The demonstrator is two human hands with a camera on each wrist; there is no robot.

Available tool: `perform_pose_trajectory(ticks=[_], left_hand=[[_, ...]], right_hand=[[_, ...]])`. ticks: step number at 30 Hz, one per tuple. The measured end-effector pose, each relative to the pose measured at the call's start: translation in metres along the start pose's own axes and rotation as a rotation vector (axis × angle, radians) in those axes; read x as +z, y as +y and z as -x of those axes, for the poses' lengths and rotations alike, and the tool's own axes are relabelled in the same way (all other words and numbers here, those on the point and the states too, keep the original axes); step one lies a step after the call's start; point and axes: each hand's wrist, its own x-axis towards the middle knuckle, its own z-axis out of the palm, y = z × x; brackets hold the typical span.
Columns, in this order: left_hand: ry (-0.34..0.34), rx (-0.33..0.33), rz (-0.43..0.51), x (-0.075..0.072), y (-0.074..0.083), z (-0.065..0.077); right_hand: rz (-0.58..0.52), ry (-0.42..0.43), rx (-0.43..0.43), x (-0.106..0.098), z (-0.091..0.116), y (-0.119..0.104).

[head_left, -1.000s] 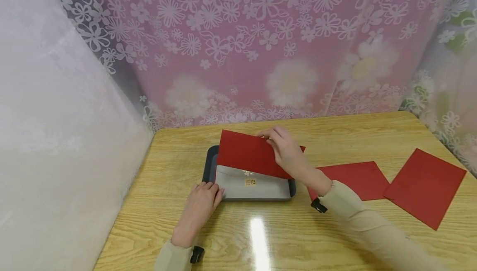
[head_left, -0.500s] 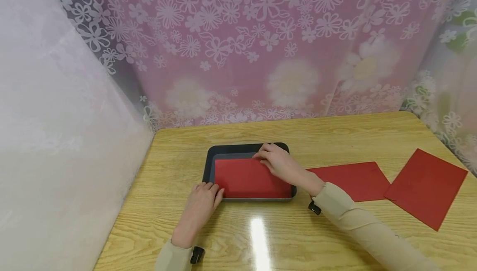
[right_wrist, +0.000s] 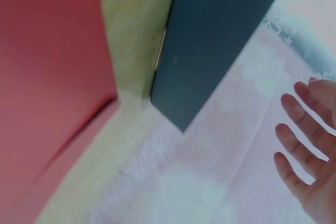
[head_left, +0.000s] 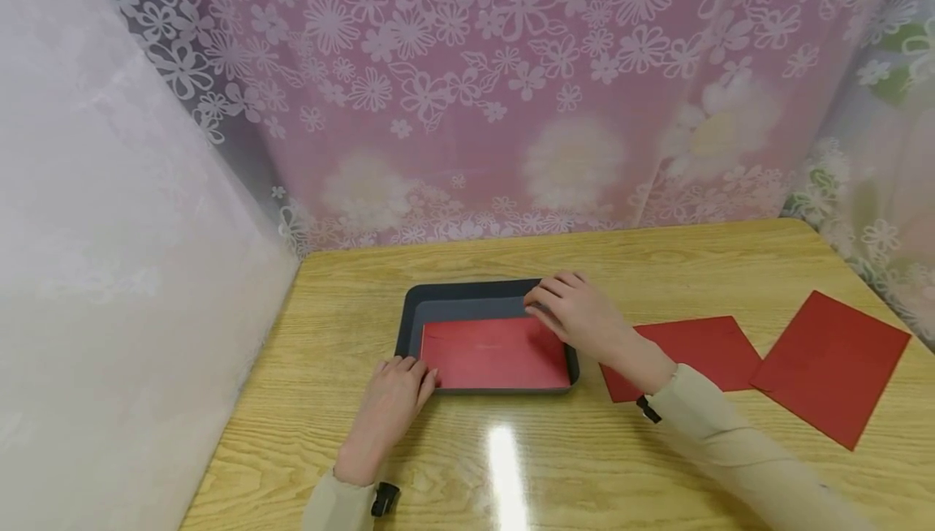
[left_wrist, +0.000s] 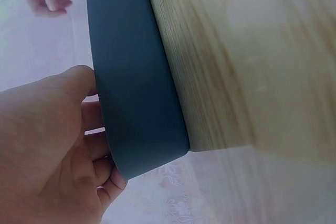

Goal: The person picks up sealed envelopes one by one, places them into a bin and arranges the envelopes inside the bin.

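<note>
A red folded card lies flat in a dark grey tray, with faint print at its middle. My left hand grips the tray's near left corner, fingertips close to the card's left edge. In the left wrist view that hand has its fingers bent over the rim of the dark tray wall. Over the tray's right side hovers my right hand, holding nothing. The right wrist view shows its fingers spread and loosely bent, apart from the tray.
To the right of the tray, two flat red envelope-like pieces lie on the wooden table: one partly under the right forearm, the other overlapping its corner. A flowered curtain hangs behind, and a pale sheet at left.
The right hand has lowered the raised red half of the card over its pale printed inside, let go, and moved off up and right. The left hand has stayed at the tray corner.
</note>
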Motion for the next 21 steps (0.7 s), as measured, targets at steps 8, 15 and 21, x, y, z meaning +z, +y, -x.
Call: perform_pose_trajectory(ticks=[8, 15, 21], left_hand=[[0.022, 0.005, -0.003, 0.001, 0.001, 0.002], [0.012, -0.003, -0.011, 0.002, 0.003, 0.002], [0.017, -0.003, -0.015, 0.003, 0.003, 0.004]], right_hand=[[0.088, 0.112, -0.018, -0.023, 0.016, 0.013], [0.111, 0.071, 0.06, -0.044, 0.051, 0.044], [0.175, 0.007, 0.083, -0.054, 0.088, 0.071]])
